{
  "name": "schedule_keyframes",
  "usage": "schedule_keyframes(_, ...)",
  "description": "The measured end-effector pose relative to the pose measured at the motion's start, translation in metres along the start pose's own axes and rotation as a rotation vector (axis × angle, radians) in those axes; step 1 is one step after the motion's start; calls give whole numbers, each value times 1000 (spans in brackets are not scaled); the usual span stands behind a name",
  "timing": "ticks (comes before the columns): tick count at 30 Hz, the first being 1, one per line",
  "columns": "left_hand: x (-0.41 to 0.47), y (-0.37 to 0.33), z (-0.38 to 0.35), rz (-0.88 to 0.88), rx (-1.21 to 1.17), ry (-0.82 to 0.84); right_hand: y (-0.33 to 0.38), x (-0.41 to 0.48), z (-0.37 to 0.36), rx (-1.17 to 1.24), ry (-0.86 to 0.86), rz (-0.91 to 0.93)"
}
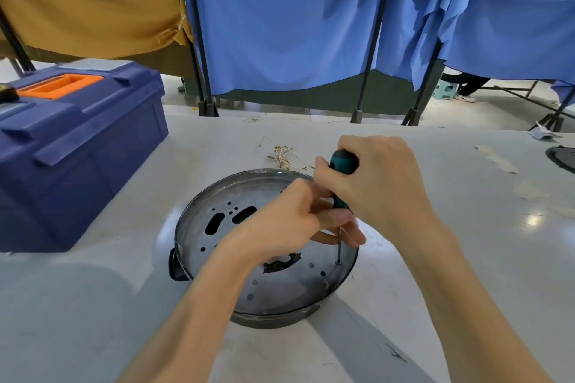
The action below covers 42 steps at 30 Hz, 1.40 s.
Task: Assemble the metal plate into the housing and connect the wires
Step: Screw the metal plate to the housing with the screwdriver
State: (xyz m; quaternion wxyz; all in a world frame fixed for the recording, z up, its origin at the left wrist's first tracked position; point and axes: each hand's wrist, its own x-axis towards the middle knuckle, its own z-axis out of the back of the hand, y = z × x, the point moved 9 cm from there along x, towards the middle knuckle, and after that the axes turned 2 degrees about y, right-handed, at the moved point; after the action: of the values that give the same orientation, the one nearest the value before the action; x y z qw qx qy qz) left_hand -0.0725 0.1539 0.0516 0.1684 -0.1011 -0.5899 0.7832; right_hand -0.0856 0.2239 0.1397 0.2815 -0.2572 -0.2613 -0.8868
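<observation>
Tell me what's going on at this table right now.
A person is fastening a metal plate that sits inside a round housing on the table. The right hand grips a screwdriver upright, its tip on a screw near the plate's right edge. The left hand pinches the tool lower down to steady it. The wires lie loose on the table behind the housing, not yet connected. A blue toolbox stands to the left.
</observation>
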Motion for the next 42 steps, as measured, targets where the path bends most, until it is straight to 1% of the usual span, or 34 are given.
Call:
schedule_keyframes(2, -1, 0, 0, -7, -8, 8, 4, -1, 0, -76, -11, 4)
schedule_keyframes(3, -1, 0, -1, -9, -4, 12, 3, -1, 0, -75, 15, -2)
schedule_keyframes(4, 0, 0, -1, -10, 0, 16, 0, -1, -1, -34, 60, -5)
schedule_keyframes(7, 1, 1, -2, 0, -21, 27, -3, -1, 1, 204, 212, 27)
schedule_keyframes(9, 2, 2, 0, 11, -12, 36, -7, -1, 2, 313, 273, 25)
schedule_keyframes(11, 2, 10, 7, 27, 137, -3, -11, -1, 1, 342, 308, 8)
schedule_keyframes(13, 0, 25, 9, 101, 319, -12, -12, -1, 0, 349, 323, 9)
schedule_keyframes(15, -3, 37, 6, 165, 445, 3, -10, -1, 1, 328, 320, 17)
schedule_keyframes(19, 1, 40, 1, 149, 699, 9, -8, -1, 2, 262, 337, 22)
schedule_keyframes(23, 2, 45, 5, 172, 753, -32, -13, -3, 5, 266, 375, 10)
schedule_keyframes(26, 3, 51, 5, 196, 764, -32, -20, -5, 3, 254, 408, 3)
schedule_keyframes(31, 3, 53, 7, 203, 739, -40, -28, -3, 4, 294, 382, -31)
schedule_keyframes(33, 3, 54, 7, 212, 749, -35, -28, -1, 4, 294, 335, -20)
schedule_keyframes(36, 4, 52, 7, 205, 778, -37, -34, 5, 6, 210, 206, -42)
schedule_keyframes(39, 5, 51, 8, 203, 772, -41, -29, 6, 8, -10, 108, 2)
schedule_keyframes(40, 5, 51, 8, 201, 762, -47, -26, 5, 7, -36, 103, 10)
schedule_keyframes(42, 4, 51, 8, 202, 741, -52, -24, 5, 1, 56, 148, -6)
